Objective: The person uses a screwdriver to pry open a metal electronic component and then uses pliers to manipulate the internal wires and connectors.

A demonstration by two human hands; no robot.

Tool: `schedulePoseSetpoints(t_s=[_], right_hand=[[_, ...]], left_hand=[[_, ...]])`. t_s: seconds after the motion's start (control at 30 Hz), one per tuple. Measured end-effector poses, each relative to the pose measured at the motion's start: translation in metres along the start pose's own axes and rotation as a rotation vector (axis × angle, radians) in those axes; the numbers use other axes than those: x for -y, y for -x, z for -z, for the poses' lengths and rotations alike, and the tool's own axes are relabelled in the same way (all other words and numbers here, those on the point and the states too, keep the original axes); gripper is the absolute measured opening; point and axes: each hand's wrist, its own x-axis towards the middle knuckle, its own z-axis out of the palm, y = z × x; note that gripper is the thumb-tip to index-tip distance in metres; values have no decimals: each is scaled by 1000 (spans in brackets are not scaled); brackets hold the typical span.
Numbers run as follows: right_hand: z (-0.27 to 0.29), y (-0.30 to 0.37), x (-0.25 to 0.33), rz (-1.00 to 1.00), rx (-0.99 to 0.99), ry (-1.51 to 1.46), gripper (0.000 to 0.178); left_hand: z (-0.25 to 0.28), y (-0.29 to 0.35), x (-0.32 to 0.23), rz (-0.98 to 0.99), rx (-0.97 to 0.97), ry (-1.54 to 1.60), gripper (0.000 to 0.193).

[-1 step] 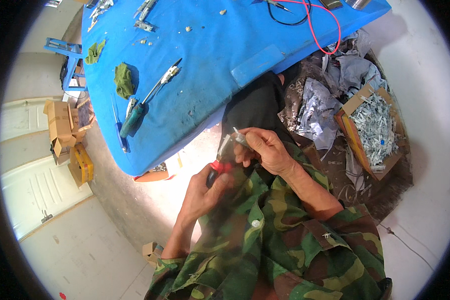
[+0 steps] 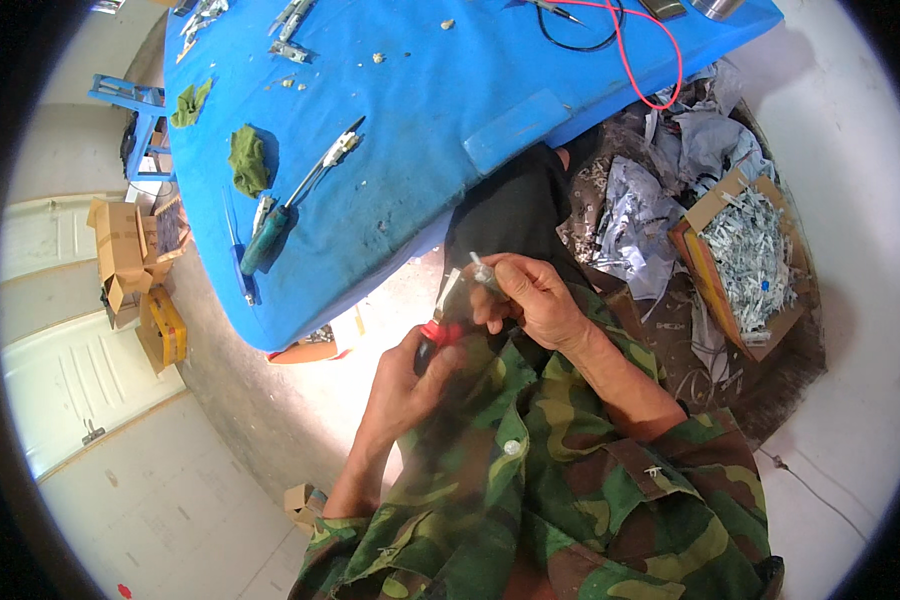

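Note:
My left hand (image 2: 410, 378) is closed around pliers (image 2: 444, 312) with red-and-black handles, their metal jaws pointing up and away from me. To the right of the jaws, my right hand (image 2: 538, 305) pinches a small silvery metal part (image 2: 483, 272) between thumb and fingers, with a thin end sticking up. The jaws and the part are close together; whether they touch I cannot tell. Both hands are above my lap, in front of the camouflage jacket (image 2: 530, 440).
On the blue-covered table (image 2: 390, 200) lie a green-handled screwdriver (image 2: 266, 240), a blue-handled tool (image 2: 240, 262), a green rag (image 2: 248, 160), metal parts (image 2: 290, 50) and a red cable (image 2: 625, 60). At right stands a box of metal pieces (image 2: 755, 260); cardboard boxes (image 2: 120, 245) are at left.
The small metal part in my right hand has turned slightly. My left hand with the pliers has barely moved.

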Motion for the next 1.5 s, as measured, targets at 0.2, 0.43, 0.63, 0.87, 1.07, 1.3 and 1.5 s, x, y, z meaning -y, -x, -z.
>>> schedulePoseSetpoints(t_s=[0.2,0.43,0.63,0.87,1.07,1.3,1.5], right_hand=[[-6,0,2,1,-29,-49,45],[-14,1,7,-11,-27,-57,46],[-12,1,5,3,3,-88,47],[-10,0,4,-21,15,-133,46],[-6,-2,2,-32,85,-185,43],[-1,0,1,-39,90,-184,36],[-9,5,4,3,35,-8,33]], left_hand=[[-4,3,-12,-77,-182,-383,31],[-16,-3,-1,-106,-263,-427,42],[-25,-4,2,-176,-268,-480,49],[-22,-3,3,-142,-274,-359,49],[-21,-9,5,-248,-267,-619,41],[-15,-5,-2,-139,-245,-661,39],[-8,-6,8,-151,-196,-491,37]])
